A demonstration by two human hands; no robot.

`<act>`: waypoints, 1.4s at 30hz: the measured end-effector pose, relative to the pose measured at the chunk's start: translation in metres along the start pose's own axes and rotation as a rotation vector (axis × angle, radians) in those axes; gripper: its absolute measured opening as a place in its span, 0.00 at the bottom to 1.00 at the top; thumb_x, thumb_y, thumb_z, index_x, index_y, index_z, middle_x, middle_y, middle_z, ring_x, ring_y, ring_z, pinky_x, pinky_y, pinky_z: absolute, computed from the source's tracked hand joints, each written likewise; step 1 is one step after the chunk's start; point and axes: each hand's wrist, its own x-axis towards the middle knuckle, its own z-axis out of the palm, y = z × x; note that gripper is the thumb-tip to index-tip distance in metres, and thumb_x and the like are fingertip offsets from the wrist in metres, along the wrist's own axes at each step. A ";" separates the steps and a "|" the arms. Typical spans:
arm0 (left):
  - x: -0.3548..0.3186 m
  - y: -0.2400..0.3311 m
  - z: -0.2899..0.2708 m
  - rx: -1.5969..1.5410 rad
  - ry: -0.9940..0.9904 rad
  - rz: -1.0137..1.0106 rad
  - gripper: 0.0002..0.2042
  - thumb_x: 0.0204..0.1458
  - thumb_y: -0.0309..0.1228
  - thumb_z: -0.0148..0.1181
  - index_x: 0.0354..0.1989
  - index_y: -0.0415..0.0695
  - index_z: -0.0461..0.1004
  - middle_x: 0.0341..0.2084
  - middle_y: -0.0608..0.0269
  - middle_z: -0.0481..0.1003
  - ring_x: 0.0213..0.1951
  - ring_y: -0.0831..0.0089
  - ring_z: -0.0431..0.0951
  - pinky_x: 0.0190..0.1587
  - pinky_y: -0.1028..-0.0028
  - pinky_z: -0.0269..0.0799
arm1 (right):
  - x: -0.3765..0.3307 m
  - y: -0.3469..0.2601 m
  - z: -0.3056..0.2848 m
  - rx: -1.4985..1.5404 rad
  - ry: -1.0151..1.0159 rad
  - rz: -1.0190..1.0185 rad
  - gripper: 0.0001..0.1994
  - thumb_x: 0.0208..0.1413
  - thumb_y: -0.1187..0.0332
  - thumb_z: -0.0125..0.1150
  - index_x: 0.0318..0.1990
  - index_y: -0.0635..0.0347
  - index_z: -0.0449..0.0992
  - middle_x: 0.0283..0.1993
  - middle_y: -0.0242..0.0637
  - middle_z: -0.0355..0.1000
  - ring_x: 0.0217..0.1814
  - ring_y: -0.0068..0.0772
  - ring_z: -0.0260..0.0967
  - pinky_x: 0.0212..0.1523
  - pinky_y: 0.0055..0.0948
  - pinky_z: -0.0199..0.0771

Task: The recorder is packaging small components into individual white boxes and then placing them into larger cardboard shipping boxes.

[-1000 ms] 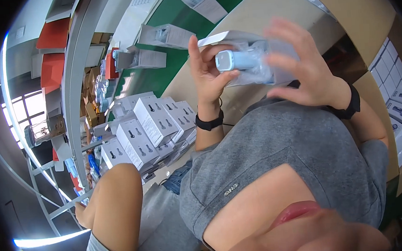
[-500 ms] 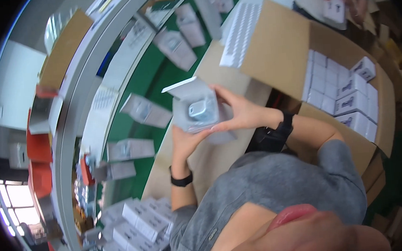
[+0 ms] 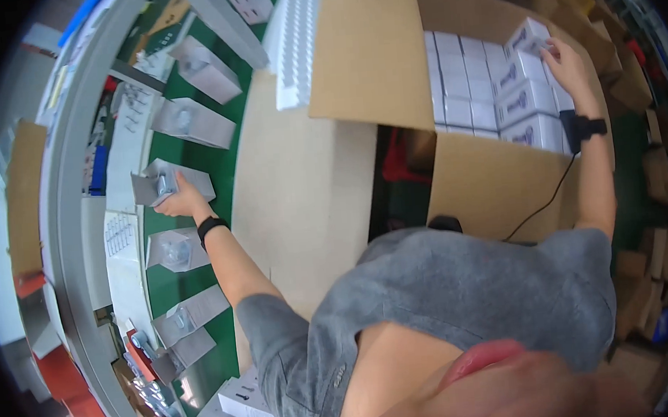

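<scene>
On the left, my left hand (image 3: 183, 199) is closed around the side of an open white box (image 3: 194, 179) on the green conveyor surface. A small pale-blue packed item (image 3: 163, 183) shows in its mouth, beside a raised flap. Far to the right, my right hand (image 3: 567, 71) reaches into a large brown carton (image 3: 369, 57). Its fingers are closed on the edge of a small white box (image 3: 527, 36) lying on top of the others. Below it, several closed white boxes (image 3: 526, 103) stand in packed rows.
More open white boxes (image 3: 195, 124) line the green conveyor (image 3: 223, 150). A grey post (image 3: 229, 21) rises near it. A white ridged tray (image 3: 296, 51) lies by the carton's flap. Closed boxes (image 3: 247, 403) are piled at lower left. A cable (image 3: 553, 203) hangs from my right wrist.
My hands have parted from around one open box in front of me. My left hand has gone left to the conveyor, my right hand right into the carton. The view has shifted.
</scene>
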 end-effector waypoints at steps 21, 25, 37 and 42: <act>-0.171 0.152 -0.086 -0.551 -0.785 0.912 0.17 0.43 0.22 0.55 0.44 0.38 0.66 0.43 0.54 0.68 0.46 0.62 0.67 0.49 0.68 0.60 | 0.017 -0.079 0.030 0.010 -0.297 -0.086 0.40 0.23 0.66 0.64 0.54 0.53 0.60 0.53 0.50 0.54 0.55 0.50 0.56 0.51 0.37 0.61; -0.175 0.216 -0.113 -0.695 -1.199 1.077 0.32 0.36 0.35 0.65 0.51 0.39 0.60 0.47 0.51 0.64 0.50 0.56 0.64 0.52 0.65 0.58 | 0.018 -0.151 -0.055 0.517 -0.496 -0.598 0.34 0.23 0.69 0.63 0.49 0.54 0.65 0.56 0.52 0.51 0.55 0.50 0.55 0.53 0.34 0.56; -0.185 0.233 -0.125 -0.672 -1.424 0.671 0.42 0.26 0.40 0.70 0.53 0.40 0.56 0.46 0.51 0.63 0.50 0.56 0.63 0.51 0.64 0.56 | 0.033 -0.224 -0.018 0.962 -0.777 -1.096 0.32 0.38 0.68 0.62 0.56 0.59 0.59 0.58 0.50 0.52 0.59 0.48 0.53 0.56 0.41 0.53; -0.192 0.224 -0.123 -0.361 -0.837 0.987 0.37 0.25 0.40 0.69 0.48 0.41 0.60 0.40 0.54 0.65 0.45 0.57 0.65 0.46 0.65 0.57 | 0.015 -0.239 0.015 0.825 -0.693 -0.948 0.34 0.36 0.65 0.66 0.54 0.63 0.60 0.55 0.45 0.57 0.56 0.41 0.57 0.53 0.35 0.59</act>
